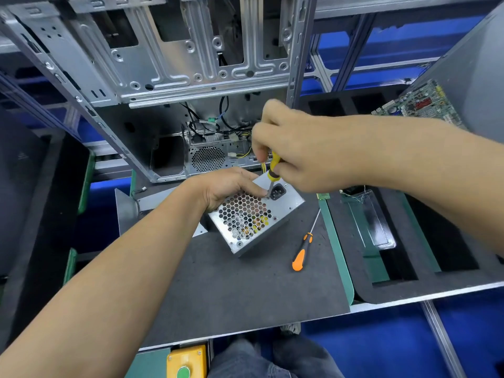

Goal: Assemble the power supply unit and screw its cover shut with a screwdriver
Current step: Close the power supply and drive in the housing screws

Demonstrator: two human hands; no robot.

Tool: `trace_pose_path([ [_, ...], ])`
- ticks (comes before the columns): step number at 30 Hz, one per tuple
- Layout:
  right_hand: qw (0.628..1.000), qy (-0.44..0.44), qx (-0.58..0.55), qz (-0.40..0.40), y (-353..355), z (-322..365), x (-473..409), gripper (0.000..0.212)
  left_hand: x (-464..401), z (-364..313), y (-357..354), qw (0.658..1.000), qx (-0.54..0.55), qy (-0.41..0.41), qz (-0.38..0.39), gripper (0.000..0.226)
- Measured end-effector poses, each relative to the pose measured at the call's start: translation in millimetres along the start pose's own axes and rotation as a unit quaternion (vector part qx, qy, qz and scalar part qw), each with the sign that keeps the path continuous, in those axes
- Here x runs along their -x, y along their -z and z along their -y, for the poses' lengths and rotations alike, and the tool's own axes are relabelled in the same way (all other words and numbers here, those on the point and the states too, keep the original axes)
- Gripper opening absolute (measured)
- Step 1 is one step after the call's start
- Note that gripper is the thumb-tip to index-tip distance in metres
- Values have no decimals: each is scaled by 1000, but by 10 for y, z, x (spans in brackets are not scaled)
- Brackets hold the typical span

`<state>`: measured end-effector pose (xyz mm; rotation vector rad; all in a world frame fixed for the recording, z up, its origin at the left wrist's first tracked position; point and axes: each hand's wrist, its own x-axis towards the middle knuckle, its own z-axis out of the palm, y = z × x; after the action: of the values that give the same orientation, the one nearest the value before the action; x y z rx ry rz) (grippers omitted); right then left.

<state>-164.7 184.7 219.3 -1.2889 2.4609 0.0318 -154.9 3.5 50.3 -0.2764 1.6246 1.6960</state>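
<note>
Two screwdrivers show: an orange-handled screwdriver (pixel 301 253) lies loose on the grey counter (pixel 231 290), just right of the one power supply unit (pixel 253 216). The left hand (pixel 227 186) grips the unit's far-left edge. The right hand (pixel 289 148), above it, grips a yellow-handled screwdriver (pixel 273 167), tip on the unit's perforated face. Behind stands one computer case (pixel 163 64).

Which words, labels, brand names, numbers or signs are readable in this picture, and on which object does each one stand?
No text is readable.
Green circuit board: white markings, too small to read.
Grey metal power supply box, gripped by the left hand: no label visible on the sides shown.
Yellow-handled screwdriver in the right hand: no visible print.
Orange-and-black screwdriver on the grey mat: no visible print.
</note>
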Motion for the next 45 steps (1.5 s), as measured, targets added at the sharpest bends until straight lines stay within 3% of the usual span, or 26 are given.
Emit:
trace_pose_path([
  [4,993,-33,114,-23,-25,11,-66,5,2,-19,4,1000,-5,9,3,23],
  [6,982,-74,170,-33,-16,21,-51,25,13,-17,-6,1000,-4,9,-1,22],
  [8,993,-69,99,-17,1,-1,-13,25,19,-22,-19,1000,-8,-5,-13,23],
  [10,999,-16,28,-5,-3,-23,-1,10,21,-20,-21,1000,0,3,-7,19],
  [13,998,-16,58,-5,0,-35,-27,2,15,-32,-17,1000,-7,14,-2,18],
  [15,986,-56,153,-35,2,1,-48,25,21,-39,-23,1000,-7,19,0,19],
  [17,980,-79,174,-53,-5,37,-25,41,34,-39,-30,1000,-11,19,3,21],
  [21,999,-21,43,-18,-54,55,15,21,52,-39,-42,1000,-19,2,-18,16],
  [23,998,-7,62,-17,-46,31,-10,10,42,-40,-38,1000,-17,9,-16,17],
  [27,988,-22,142,-52,-18,57,-51,8,34,-38,-36,1000,-19,16,-9,25],
  [31,981,-24,173,-79,-74,155,-71,44,32,-23,-46,1000,-25,-5,-19,31],
  [34,983,-18,127,-130,-112,141,-107,32,44,-25,-52,999,-29,-7,-15,34],
  [37,986,-18,-37,-159,-116,-55,-40,19,49,-26,-56,1000,-12,9,-11,30],
  [41,927,-83,-154,-333,-233,-492,148,26,51,-31,-72,999,-3,20,-26,23],
  [45,887,-136,-221,-381,-468,-676,274,25,53,-53,-112,998,-40,14,-46,16],
])
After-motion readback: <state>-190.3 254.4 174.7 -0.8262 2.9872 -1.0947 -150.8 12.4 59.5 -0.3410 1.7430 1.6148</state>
